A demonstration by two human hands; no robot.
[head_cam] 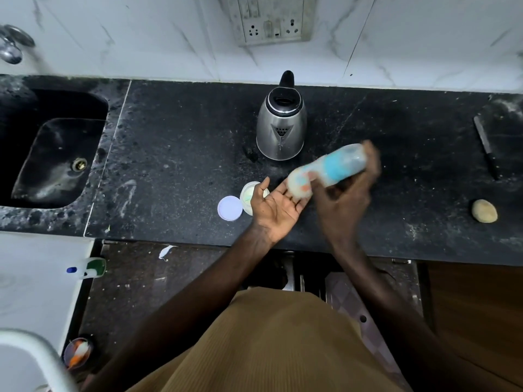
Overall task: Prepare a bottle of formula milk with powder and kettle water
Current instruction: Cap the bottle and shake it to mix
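Above the front of the black speckled stone counter (175, 154), the clear plastic baby bottle with a blue band (331, 168) is tilted almost onto its side. It is so blurred that its contents and printed markings cannot be read. The right hand (348, 199) curls around its base end, its fingers smeared too. The left hand (276, 206) lies palm up with straight fingers under the bottle's pale cap end; whether they touch cannot be told. That hand covers part of a small round white powder tub (246, 198), whose pale lilac lid (230, 208) lies just beside it. The steel electric kettle with a black handle (281, 123) stands behind, lid open. A chrome tap (12, 43) is cut off at the left edge, above the dark sink (53, 154).
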